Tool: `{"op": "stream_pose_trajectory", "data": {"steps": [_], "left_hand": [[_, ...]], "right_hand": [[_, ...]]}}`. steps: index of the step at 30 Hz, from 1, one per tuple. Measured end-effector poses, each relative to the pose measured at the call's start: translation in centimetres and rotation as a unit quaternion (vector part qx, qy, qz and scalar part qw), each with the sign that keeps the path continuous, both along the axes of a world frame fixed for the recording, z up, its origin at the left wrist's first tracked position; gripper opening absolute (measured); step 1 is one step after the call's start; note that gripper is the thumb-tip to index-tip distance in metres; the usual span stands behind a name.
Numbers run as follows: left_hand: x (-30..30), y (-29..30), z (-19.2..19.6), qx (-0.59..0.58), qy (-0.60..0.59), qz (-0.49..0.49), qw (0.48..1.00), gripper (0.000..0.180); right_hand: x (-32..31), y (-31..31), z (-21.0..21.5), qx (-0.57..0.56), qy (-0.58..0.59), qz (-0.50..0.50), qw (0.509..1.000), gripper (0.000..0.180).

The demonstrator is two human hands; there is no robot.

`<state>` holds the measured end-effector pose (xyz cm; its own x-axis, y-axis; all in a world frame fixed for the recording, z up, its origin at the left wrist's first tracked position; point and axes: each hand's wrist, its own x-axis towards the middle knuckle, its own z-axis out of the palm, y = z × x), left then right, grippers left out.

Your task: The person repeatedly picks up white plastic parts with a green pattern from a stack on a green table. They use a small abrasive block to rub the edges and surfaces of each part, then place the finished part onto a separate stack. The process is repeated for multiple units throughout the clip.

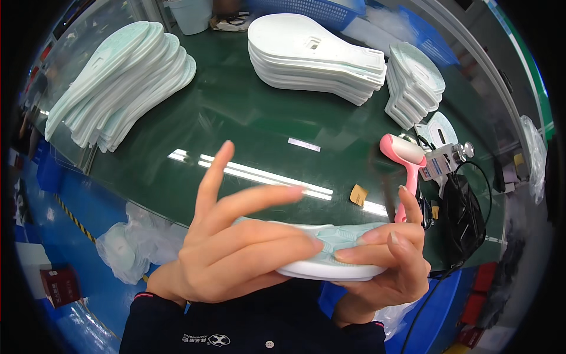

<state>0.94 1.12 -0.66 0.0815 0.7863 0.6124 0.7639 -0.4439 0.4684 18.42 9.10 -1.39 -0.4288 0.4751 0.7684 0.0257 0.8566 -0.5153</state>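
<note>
Head camera shows the left hand (230,253) and right hand (398,259) gripping a white-rimmed, pale-green textured panel (341,238) by the glossy dark-green worktop (227,109), near a pink-handled white roller (407,154).

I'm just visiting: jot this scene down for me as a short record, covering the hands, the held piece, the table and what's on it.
Left hand: on the held piece, two fingers raised
Right hand: gripping its other end
Held piece: white side, pale-green patterned face
Table: dark green, glossy
Stacks: left stack, middle stack, right stack
Tool: pink-handled roller, right side
</note>
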Motion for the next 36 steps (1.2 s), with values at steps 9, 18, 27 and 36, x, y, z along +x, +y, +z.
{"op": "stream_pose_trajectory", "data": {"steps": [9,18,27,36], "left_hand": [[-0.8,0.3,-0.4,-0.005,-0.116,-0.072,0.991,0.032],[-0.3,0.8,-0.5,0.007,-0.118,-0.012,0.993,0.032],[-0.4,0.4,-0.9,0.039,-0.167,-0.056,0.984,0.01],[-0.4,0.4,-1.0,0.015,-0.168,-0.05,0.984,0.007]], "right_hand": [[0.7,0.5,-0.7,-0.046,-0.026,0.024,0.998,0.048],[-0.2,-0.5,0.0,-0.177,0.038,-0.03,0.983,0.047],[-0.2,-0.1,-0.7,-0.152,0.0,0.014,0.988,0.032],[0.1,0.2,-1.0,-0.107,0.007,0.041,0.993,0.026]]}}
